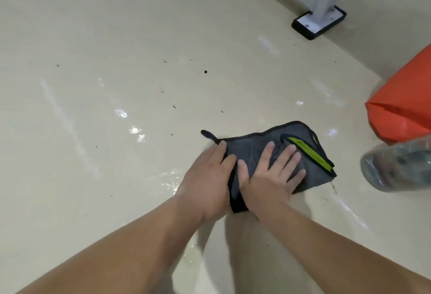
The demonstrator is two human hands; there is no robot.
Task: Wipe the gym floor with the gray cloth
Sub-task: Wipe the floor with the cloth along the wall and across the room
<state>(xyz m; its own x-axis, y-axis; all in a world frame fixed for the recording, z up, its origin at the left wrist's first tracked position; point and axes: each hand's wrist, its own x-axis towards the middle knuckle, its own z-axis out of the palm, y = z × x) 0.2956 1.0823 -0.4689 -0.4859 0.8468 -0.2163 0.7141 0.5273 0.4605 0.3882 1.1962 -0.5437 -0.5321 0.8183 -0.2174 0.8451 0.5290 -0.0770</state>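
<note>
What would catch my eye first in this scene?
Two bare hands, left hand and right hand, pressing a gray cloth with black trim and a lime-green stripe flat on the glossy beige floor, centre-right. A bright orange bag sits at the right edge.

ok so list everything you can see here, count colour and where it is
gray cloth with black trim and a lime-green stripe: one, flat on the floor at centre right, under both hands
glossy beige gym floor: one, fills the view, with wet streaks and dark specks
white metal post on a black base plate: one, top right
orange bag: one, right edge
clear plastic bottle: one, blurred, right edge below the bag
left hand: one, flat on the cloth's left edge
right hand: one, fingers spread, pressing the cloth
</note>
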